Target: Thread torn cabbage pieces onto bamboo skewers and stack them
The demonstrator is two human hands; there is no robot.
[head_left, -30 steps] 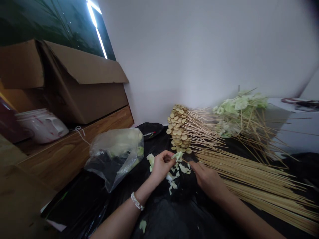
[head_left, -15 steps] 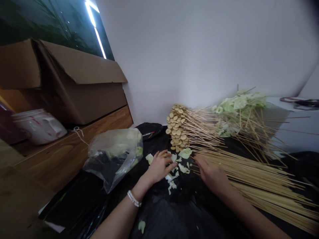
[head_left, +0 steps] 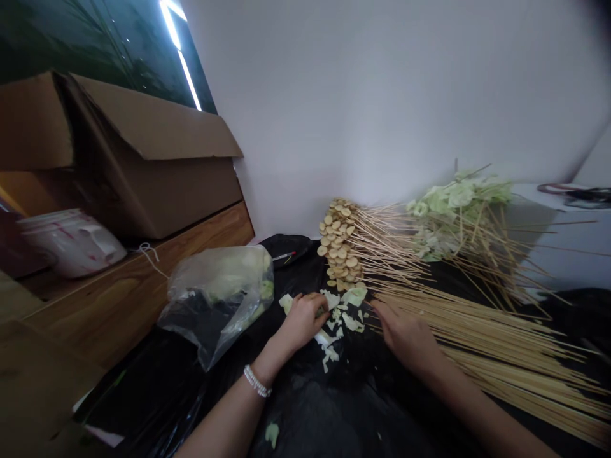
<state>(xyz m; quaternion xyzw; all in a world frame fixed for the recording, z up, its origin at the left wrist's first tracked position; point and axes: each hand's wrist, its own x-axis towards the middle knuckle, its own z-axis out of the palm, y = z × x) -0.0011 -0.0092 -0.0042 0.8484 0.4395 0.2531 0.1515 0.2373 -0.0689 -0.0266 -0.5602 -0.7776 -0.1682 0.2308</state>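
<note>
Your left hand [head_left: 301,321] curls at torn pale-green cabbage scraps [head_left: 352,322] on the black plastic sheet [head_left: 305,407], any pinch hidden. Your loosely open right hand [head_left: 405,337] sits just beside long thin bamboo skewers [head_left: 482,337]; a careless knock could scatter them.

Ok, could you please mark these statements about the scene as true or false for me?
1. A pearl bracelet is on the left hand's wrist. True.
2. The right hand is gripping a clear plastic bag. False: it is at the bamboo skewers, and the bag lies to the left of the left hand.
3. Cabbage pieces lie on a black plastic sheet. True.
4. The cardboard box is shut. False: its flaps stand open.
5. Round golden slices sit loose in a bowl. False: the slices are threaded on bamboo skewers.
</note>
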